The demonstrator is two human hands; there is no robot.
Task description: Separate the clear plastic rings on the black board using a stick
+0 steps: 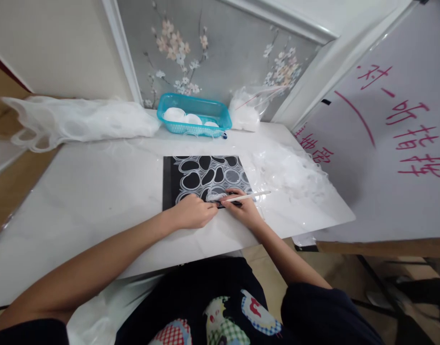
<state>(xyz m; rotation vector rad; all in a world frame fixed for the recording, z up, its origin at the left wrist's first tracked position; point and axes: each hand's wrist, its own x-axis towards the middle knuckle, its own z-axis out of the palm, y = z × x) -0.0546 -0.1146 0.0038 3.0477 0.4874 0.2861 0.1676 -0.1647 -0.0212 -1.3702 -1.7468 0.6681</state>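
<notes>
Dark trousers with a patterned shirt hem fill the near edge, and both bare forearms reach from there onto the white table (97,191). On the table lies a black board (205,179) covered with white looped outlines. At the board's near edge the left hand (191,213) presses down, fingers curled over a small white tuft, while the right hand (243,208) pinches a thin white stick (250,196) pointing right. Judging by this, a piece is being worked into an outlined cell; next comes fine, steady placement. Beyond the board sits a blue basket (194,115) holding white lumps.
</notes>
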